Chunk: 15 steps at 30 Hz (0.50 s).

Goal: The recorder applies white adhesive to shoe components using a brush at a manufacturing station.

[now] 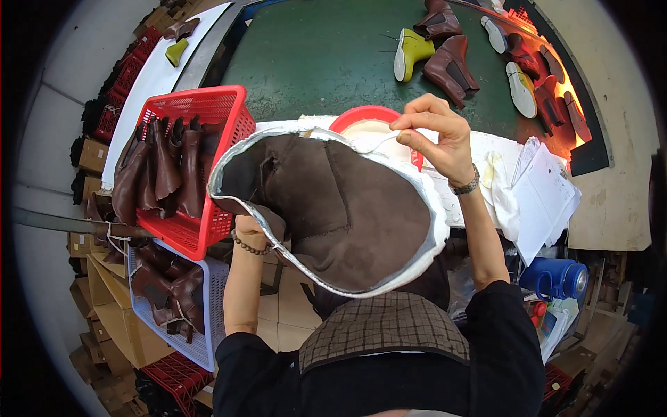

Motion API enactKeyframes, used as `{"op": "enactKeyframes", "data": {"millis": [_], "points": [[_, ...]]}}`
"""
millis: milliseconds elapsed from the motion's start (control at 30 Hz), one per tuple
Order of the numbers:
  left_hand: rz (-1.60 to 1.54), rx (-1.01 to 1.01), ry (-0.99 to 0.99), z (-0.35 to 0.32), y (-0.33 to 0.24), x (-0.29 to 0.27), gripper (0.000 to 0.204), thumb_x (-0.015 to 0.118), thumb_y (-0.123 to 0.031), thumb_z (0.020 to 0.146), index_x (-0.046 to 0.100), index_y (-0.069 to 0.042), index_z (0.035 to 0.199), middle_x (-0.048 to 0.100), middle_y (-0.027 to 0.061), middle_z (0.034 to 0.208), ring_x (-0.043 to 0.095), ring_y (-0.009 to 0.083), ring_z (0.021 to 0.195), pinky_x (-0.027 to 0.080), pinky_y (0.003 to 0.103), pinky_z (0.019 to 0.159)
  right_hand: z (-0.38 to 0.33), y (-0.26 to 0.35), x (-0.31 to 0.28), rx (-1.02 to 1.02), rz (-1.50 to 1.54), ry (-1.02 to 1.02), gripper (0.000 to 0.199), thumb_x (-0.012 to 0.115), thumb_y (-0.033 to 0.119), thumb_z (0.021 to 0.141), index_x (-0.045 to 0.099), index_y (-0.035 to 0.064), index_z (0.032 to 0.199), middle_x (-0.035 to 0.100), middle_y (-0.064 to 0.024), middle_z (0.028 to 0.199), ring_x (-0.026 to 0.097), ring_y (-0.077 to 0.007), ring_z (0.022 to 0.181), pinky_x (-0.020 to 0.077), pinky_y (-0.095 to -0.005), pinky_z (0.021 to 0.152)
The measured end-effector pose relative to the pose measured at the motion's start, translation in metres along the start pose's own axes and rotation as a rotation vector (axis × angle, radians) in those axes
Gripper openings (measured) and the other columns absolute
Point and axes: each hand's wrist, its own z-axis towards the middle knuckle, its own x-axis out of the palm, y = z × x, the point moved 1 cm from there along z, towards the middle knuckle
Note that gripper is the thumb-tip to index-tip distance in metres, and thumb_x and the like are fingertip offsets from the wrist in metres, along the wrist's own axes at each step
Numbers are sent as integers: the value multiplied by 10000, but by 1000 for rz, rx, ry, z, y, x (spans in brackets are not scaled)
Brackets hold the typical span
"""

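A large brown boot upper (375, 215) is held up before me, its open underside showing a suede-like lining and a white-coated edge all round. My left hand (251, 226) holds it from the left, the fingers mostly hidden behind the leather. At the upper's far edge, my right hand (438, 132) pinches a thin white strip-like thing (379, 142) between thumb and forefinger; its kind is unclear. Just behind the upper stands a red-rimmed bowl (361, 115) with whitish contents, partly covered.
Brown boot uppers fill a red basket (240, 128) and a pale blue basket (205, 340) on the left. Boots and yellow-green shoe pieces (417, 48) lie on the green surface (299, 62). Papers (542, 201) and a blue flask (556, 278) are on the right; an orange glow lies beyond.
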Motion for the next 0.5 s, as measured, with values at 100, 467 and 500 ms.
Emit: {"op": "enactKeyframes", "data": {"millis": [100,467,500], "points": [[12,100,-43,-5,-9,-15,433,738,-39,792,607,77,1188,696,191,891,608,222,513,437,296,409,-7,-2,-4,15,32,-66,146,851,140,778,802,122,914,681,23,903,607,-119,860,367,-311,877],[-262,-174,-94,72,-1,-32,656,605,-421,999,446,36,1442,624,319,1268,697,429,987,578,351,537,-81,-98,-18,349,31,-362,89,674,55,940,706,-13,891,685,-41,912,614,-107,807,470,-240,689],[-266,-147,-101,91,-1,-29,675,603,-421,1006,415,29,1473,584,314,1344,666,457,1109,633,381,620,-91,-115,-15,343,18,-368,111,669,54,940,695,-17,859,686,-45,888,615,-108,795,476,-253,689]]}}
